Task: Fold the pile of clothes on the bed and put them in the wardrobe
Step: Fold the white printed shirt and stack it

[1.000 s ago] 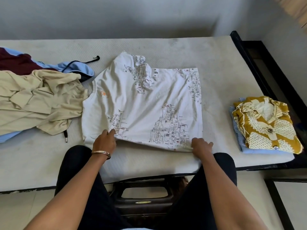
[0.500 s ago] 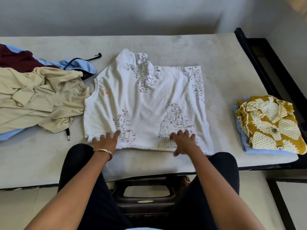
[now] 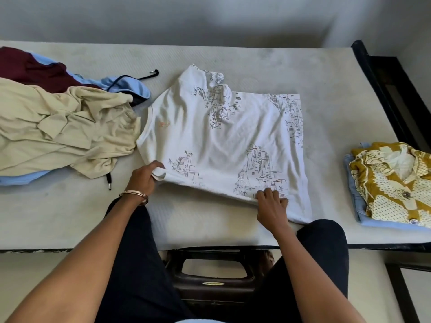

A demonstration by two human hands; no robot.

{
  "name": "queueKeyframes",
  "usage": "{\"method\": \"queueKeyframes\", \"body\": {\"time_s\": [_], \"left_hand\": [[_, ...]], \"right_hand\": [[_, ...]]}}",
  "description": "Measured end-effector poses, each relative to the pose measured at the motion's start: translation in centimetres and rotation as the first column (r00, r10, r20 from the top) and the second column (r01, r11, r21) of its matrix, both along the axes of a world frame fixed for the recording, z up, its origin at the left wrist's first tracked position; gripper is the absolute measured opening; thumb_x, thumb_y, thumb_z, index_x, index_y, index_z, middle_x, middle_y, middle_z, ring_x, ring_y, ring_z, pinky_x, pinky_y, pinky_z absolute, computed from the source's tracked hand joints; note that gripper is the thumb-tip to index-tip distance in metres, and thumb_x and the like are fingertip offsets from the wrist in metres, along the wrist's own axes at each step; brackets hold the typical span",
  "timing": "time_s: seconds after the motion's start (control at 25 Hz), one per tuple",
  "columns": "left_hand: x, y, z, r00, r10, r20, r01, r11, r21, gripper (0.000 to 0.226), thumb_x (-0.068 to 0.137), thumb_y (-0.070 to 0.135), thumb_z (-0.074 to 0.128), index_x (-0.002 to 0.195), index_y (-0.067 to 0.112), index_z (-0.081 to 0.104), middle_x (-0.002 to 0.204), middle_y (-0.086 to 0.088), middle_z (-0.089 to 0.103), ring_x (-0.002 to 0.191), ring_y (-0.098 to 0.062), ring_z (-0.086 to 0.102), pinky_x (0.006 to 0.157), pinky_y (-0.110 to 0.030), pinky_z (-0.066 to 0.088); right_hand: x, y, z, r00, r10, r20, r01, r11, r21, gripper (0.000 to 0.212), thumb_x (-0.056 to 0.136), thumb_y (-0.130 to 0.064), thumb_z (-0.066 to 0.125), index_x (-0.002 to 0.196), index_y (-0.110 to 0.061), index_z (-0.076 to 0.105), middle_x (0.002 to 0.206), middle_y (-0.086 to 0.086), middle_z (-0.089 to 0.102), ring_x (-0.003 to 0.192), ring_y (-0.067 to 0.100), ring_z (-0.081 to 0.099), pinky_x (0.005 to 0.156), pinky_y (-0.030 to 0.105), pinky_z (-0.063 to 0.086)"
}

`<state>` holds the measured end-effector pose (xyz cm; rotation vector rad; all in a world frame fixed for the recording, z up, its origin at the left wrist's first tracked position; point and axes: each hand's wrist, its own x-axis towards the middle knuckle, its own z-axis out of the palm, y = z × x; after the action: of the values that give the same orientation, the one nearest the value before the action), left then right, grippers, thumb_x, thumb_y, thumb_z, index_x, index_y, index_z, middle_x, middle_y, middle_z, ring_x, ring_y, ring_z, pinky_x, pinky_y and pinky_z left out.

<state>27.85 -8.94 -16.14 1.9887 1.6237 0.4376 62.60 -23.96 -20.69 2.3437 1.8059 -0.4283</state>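
— That white shirt pinched by the left hand looks like soft matt cotton, faintly creased, with thin grey line prints.

— And the bed under it is a pale, matt, finely textured cloth. Left of that hand the beige garment is limp and rumpled.

— The bangle on that wrist shines like polished metal. Right of the right hand, the mustard shirt is printed cloth with glossy buttons.
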Motion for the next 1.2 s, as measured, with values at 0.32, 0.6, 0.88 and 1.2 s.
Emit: {"method": "queueKeyframes", "body": {"time_s": [0.32, 0.6, 0.88, 1.2], "left_hand": [[-1.0, 1.2, -0.5, 0.616, -0.445, -0.65, 0.184, 0.883, -0.431, 0.037, 0.092, 0.027, 0.046, 0.129, 0.035, 0.049, 0.127, -0.003, 0.056, 0.118, -0.026, 0.052, 0.088, -0.034, 0.043], [0.7, 8.9, 1.4, 0.68, -0.152, -0.717, 0.173, 0.984, -0.044, 0.045, 0.089, 0.003, 0.043, 0.126, 0.026, 0.055, 0.118, -0.013, 0.06, 0.109, -0.036, 0.056, 0.094, -0.048, 0.036], [5.7, 6.7, -1.7, 0.827, 0.389, -0.407, -0.449, 0.891, -0.061, 0.042, 0.093, 0.039, 0.051, 0.108, 0.002, 0.063, 0.11, -0.025, 0.061, 0.102, -0.043, 0.059, 0.085, -0.049, 0.048], [2.7, 4.7, -7.4, -0.033, 0.966, 0.256, -0.403, 0.221, -0.888, 0.019, 0.087, 0.01, 0.068, 0.104, 0.01, 0.059, 0.109, -0.009, 0.065, 0.073, -0.017, 0.063, 0.053, -0.033, 0.055]], "right_hand": [[4.4, 2.0, 2.3, 0.988, -0.107, -0.11, 0.054, 0.914, -0.402, 0.019, 0.088, -0.008, 0.048, 0.104, -0.019, 0.049, 0.114, 0.005, 0.053, 0.109, 0.027, 0.05, 0.099, 0.052, 0.034], [9.7, 11.6, 6.4, 0.964, -0.158, -0.213, 0.111, 0.97, -0.218, 0.037, 0.087, 0.001, 0.044, 0.109, -0.024, 0.061, 0.123, 0.008, 0.058, 0.108, 0.029, 0.054, 0.088, 0.037, 0.046], [3.9, 8.7, 1.7, 0.642, -0.699, -0.316, 0.752, 0.653, 0.084, 0.027, 0.092, -0.023, 0.057, 0.112, -0.005, 0.061, 0.114, 0.016, 0.062, 0.11, 0.038, 0.057, 0.093, 0.047, 0.045], [5.2, 7.2, 0.9, -0.563, -0.286, -0.775, 0.822, -0.097, -0.561, 0.031, 0.086, -0.014, 0.075, 0.112, -0.011, 0.059, 0.107, 0.011, 0.068, 0.095, 0.029, 0.068, 0.081, 0.045, 0.058]]}}
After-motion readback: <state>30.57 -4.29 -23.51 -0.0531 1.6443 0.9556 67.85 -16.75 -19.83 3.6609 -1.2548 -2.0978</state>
